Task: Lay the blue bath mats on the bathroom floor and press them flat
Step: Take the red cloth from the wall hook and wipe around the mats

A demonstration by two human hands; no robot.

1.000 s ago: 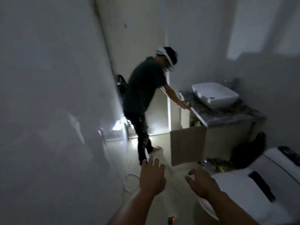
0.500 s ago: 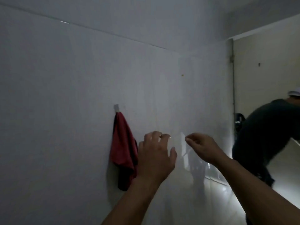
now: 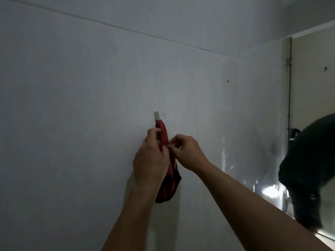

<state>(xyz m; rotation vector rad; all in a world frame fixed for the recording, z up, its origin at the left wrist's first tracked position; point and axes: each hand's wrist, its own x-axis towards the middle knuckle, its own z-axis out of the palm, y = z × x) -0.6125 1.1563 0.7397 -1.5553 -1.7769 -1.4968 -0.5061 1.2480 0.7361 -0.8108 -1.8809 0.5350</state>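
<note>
No blue bath mat is in view. A red cloth [image 3: 168, 187] hangs from a small white hook [image 3: 156, 115] on the pale wall. My left hand [image 3: 151, 158] is closed around the cloth's left side just below the hook. My right hand [image 3: 186, 151] pinches the cloth's right edge with thumb and forefinger, touching my left hand. The middle of the cloth is hidden behind my hands; its dark-edged lower end dangles below them.
The pale wall [image 3: 72, 124] fills most of the view. At the right edge another person in a dark shirt [image 3: 311, 163] bends down beside a doorway, with bright reflections on glossy wall [image 3: 272, 192] low down.
My view swung from the bathroom floor and sink up to the wall. Both hands went from open in the air to gripping the red cloth on the hook.
</note>
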